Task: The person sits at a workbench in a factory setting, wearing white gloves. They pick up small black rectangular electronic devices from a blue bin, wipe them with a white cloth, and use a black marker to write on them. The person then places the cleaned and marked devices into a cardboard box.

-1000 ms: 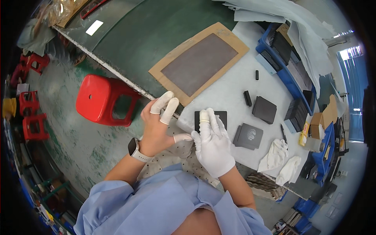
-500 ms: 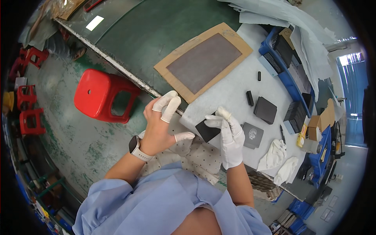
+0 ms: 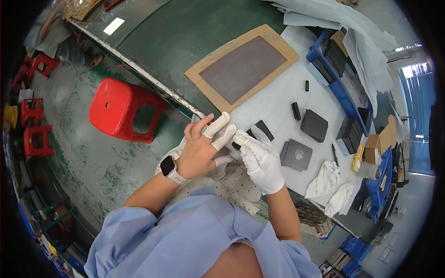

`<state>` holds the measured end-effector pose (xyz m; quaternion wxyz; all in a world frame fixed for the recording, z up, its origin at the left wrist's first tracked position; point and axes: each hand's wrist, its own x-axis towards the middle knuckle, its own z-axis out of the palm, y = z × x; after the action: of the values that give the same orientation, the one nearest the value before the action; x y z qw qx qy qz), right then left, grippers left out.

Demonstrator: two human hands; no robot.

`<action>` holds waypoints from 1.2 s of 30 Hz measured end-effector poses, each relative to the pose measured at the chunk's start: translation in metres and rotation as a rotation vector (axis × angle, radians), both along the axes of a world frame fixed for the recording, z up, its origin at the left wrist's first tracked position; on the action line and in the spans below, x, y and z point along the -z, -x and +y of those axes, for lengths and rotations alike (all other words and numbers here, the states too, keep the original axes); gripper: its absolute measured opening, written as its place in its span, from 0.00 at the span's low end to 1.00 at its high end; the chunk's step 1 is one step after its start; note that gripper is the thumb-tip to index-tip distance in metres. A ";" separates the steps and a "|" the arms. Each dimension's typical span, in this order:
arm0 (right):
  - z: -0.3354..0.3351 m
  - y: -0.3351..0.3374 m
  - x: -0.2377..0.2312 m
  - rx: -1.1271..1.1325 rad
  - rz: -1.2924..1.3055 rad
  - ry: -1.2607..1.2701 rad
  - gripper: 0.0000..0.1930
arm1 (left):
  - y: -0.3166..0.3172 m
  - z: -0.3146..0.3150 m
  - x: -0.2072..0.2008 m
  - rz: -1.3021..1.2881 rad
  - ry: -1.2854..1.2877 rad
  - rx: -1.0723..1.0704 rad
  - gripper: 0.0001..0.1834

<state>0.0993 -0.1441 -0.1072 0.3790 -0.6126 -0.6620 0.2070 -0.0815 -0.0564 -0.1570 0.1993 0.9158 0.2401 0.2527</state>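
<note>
Black square is by the near edge of the white sheet, partly hidden behind the right hand in its white glove. That hand is curled, and I cannot tell if it grips the square. The left hand is half open close by, with nothing in it

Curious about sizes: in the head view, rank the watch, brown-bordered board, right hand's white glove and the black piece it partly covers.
Brown-bordered board
White glove
Watch
Black piece: partly hidden, unsure
</note>
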 end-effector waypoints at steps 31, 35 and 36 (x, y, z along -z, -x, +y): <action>-0.008 -0.002 0.002 -0.130 0.027 -0.159 0.16 | -0.020 -0.003 -0.023 0.220 -0.056 -0.085 0.42; -0.012 0.002 -0.002 -0.196 -0.030 -0.172 0.17 | -0.021 -0.005 -0.021 0.186 -0.053 -0.099 0.42; -0.015 0.002 -0.003 -0.215 -0.021 -0.148 0.17 | -0.021 -0.005 -0.021 0.179 -0.045 -0.102 0.42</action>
<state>0.0971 -0.1591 -0.1042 0.3918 -0.5106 -0.7413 0.1907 -0.0600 -0.0611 -0.1360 0.1431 0.9256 0.2976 0.1850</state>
